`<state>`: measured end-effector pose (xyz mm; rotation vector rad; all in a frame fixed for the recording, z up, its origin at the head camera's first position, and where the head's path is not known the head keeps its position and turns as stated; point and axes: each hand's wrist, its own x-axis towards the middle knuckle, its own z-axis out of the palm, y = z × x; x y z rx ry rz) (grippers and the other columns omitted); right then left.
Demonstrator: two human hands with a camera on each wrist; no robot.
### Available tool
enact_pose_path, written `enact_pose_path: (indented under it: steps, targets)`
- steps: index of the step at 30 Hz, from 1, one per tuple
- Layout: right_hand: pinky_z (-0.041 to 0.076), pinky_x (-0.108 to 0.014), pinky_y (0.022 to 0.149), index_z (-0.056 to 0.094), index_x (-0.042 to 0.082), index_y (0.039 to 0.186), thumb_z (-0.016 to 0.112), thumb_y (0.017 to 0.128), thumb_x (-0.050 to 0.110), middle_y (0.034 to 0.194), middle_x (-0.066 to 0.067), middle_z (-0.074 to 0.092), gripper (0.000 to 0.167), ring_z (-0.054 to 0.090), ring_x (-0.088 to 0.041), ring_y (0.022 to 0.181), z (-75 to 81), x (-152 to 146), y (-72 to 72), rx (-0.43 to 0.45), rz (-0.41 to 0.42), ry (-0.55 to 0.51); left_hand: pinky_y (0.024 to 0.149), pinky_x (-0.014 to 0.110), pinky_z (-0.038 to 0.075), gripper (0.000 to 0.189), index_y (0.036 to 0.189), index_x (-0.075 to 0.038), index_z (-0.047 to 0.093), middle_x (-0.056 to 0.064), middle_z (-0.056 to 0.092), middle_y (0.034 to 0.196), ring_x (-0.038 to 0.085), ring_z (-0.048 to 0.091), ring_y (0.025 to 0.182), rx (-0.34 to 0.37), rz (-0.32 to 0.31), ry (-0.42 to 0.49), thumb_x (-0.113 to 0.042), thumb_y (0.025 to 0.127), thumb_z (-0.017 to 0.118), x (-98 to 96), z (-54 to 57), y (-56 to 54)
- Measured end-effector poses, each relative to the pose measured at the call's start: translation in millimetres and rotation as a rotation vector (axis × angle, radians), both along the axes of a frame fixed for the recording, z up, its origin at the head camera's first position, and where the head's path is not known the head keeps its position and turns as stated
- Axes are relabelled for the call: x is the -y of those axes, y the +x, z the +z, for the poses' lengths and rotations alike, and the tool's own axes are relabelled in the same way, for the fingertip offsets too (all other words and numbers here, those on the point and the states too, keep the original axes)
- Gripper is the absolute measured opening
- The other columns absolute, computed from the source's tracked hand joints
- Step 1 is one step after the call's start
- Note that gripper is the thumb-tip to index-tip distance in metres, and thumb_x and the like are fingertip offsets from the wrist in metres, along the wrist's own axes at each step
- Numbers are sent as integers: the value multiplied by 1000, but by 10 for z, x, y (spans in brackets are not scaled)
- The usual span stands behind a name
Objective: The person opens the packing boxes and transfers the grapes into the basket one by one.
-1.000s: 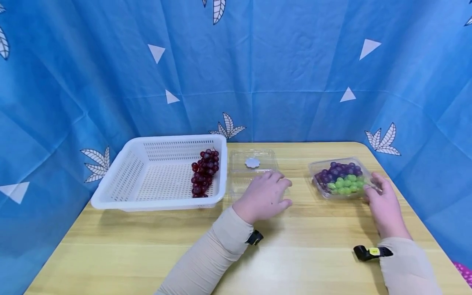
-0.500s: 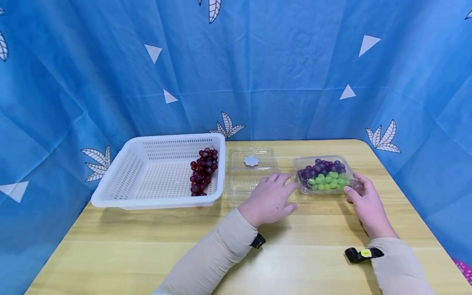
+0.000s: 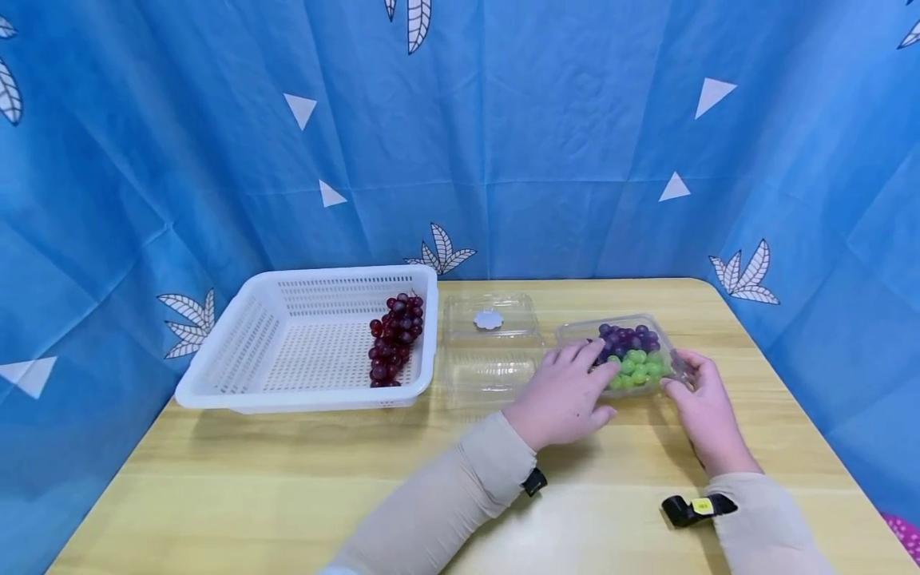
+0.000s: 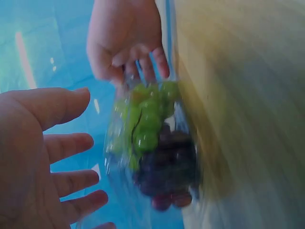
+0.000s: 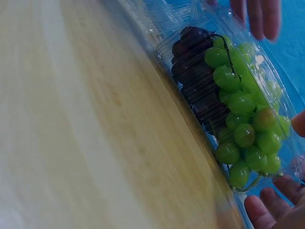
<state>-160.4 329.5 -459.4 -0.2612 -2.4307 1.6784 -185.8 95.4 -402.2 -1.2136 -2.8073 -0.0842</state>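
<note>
A clear plastic fruit box (image 3: 575,327) stands on the right half of the table, holding dark purple grapes (image 3: 629,340) towards the back and green grapes (image 3: 636,369) in front. My right hand (image 3: 707,415) grips its right end, thumb on the near side; the right wrist view shows fingers (image 5: 276,205) at that end. My left hand (image 3: 564,397) reaches over the box's left side with fingers spread. In the left wrist view its fingers (image 4: 71,183) are loosely extended beside the box, pinching nothing. From the head view, the left hand hides the box's front left corner.
Left of the box lies another clear plastic container (image 3: 496,371), opened out, with a white label (image 3: 489,319) on its back half. A white perforated basket (image 3: 309,402) stands further left, with red grapes (image 3: 395,339) along its right side. Blue curtain (image 3: 575,144) surrounds the table (image 3: 287,479).
The right hand has moved the grape box leftwards across the table. My left hand has shifted right, away from the opened container and over the box's left side.
</note>
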Motion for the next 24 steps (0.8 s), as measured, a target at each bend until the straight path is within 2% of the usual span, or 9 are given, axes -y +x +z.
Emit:
enact_pose_path:
  steps: [3, 5, 10, 16, 24]
  targets:
    - [38, -15, 99, 20, -3, 155, 49, 104, 15, 154, -26, 32, 61, 34, -41, 139, -8, 11, 16, -7, 7, -1, 119, 51, 23, 67, 157, -31, 35, 6, 20, 167, 28, 22, 150, 11, 4, -10, -58, 98, 54, -132, -25, -5]
    - [38, -7, 90, 20, -4, 154, 48, 104, 13, 154, -26, 33, 60, 36, -41, 138, -7, 16, 20, -19, 13, -4, 120, 50, 21, 67, 157, -33, 34, 5, 18, 167, 27, 20, 151, 10, 11, -10, -59, 99, 53, -214, -29, -19]
    - [39, -6, 89, 20, -5, 152, 46, 103, 9, 153, -25, 34, 57, 37, -42, 137, -13, 33, 28, -39, 32, -6, 120, 53, 20, 64, 155, -36, 37, 3, 20, 167, 26, 17, 152, -6, 53, 25, -59, 98, 54, -358, -61, -76]
    - [37, -4, 90, 18, -2, 154, 47, 104, 12, 152, -25, 37, 59, 35, -42, 138, -28, 45, 28, -55, 80, 0, 120, 56, 17, 68, 155, -37, 36, 10, 22, 166, 32, 19, 151, -21, 142, 26, -58, 95, 60, -393, -152, -123]
    - [34, -4, 88, 16, 3, 158, 55, 105, 21, 150, -25, 37, 68, 37, -43, 135, -39, 16, 25, -55, 131, 61, 121, 54, 15, 73, 157, -40, 30, 5, 26, 165, 28, 20, 151, -43, 167, -3, -63, 94, 57, -413, -229, -181]
